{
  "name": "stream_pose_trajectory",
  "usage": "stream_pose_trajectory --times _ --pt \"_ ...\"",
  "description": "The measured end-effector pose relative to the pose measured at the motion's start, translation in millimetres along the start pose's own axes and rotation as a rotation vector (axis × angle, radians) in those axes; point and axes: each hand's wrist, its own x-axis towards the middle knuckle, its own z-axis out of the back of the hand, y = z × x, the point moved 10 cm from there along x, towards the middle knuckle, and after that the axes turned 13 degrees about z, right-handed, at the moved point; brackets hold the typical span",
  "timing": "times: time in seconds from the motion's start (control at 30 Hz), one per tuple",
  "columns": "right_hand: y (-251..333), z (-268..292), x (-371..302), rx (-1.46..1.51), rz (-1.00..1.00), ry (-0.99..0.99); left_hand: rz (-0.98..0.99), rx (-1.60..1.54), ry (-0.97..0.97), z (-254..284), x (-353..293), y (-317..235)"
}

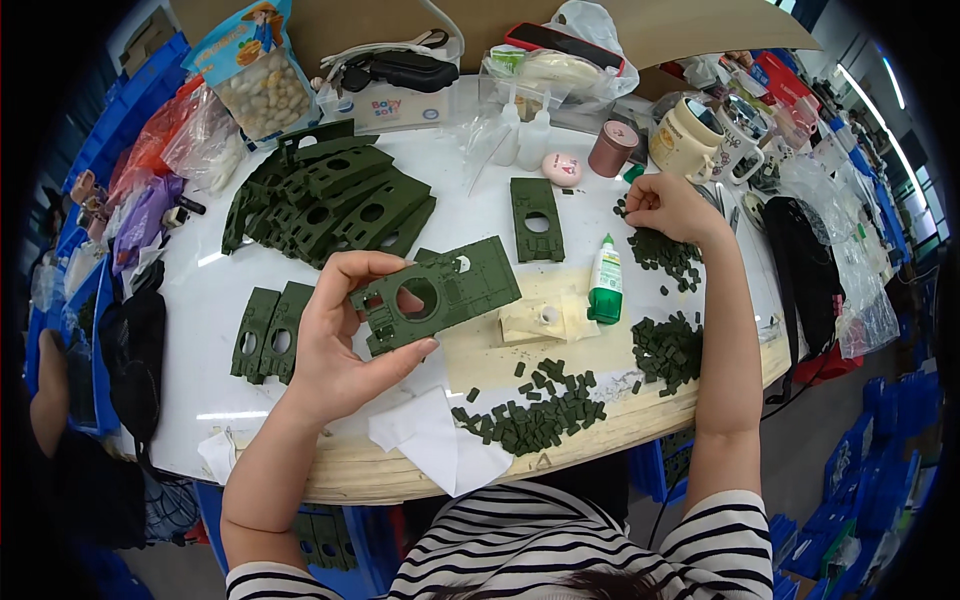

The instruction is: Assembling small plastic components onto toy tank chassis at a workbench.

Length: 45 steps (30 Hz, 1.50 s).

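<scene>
My left hand (pixel 335 345) grips a dark green plastic model-tank hull top (pixel 468 286) by its near end, thumb below and fingers above. The part is held tilted above the table, and a large round hole goes through it. At the right, my right hand (pixel 675 208) is at the far edge of a heap of small green pieces (pixel 665 260), its fingertips pinched together. Whatever lies between those fingertips is too small to make out. A green-and-white glue bottle (pixel 606 285) stands between the hands, beside a small block covered with tape (pixel 545 318).
More hull tops are stacked at the far left (pixel 345 195); one lies alone (pixel 537 220) near the middle. Two other heaps of small pieces (pixel 540 410) (pixel 668 352) lie near the front edge. White paper (pixel 440 440) is at the front; mugs (pixel 686 138) stand at the back right.
</scene>
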Motion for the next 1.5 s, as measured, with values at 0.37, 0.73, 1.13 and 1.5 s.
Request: stream_pose_trajectory --times 0.37,0.73,1.13,1.5 --pt "115 29 -22 0.273 0.331 -0.414 0.008 -0.026 -0.005 -1 -1 0" --pt "178 -29 -36 0.910 0.273 -0.114 -0.063 0.073 -0.012 -2 -3 -3" --pt "185 -46 -34 1.069 0.213 -0.031 -0.044 0.042 -0.006 -1 -3 -2" --pt "185 -46 -33 0.992 0.317 -0.061 -0.080 0.078 -0.022 -1 -5 -4"
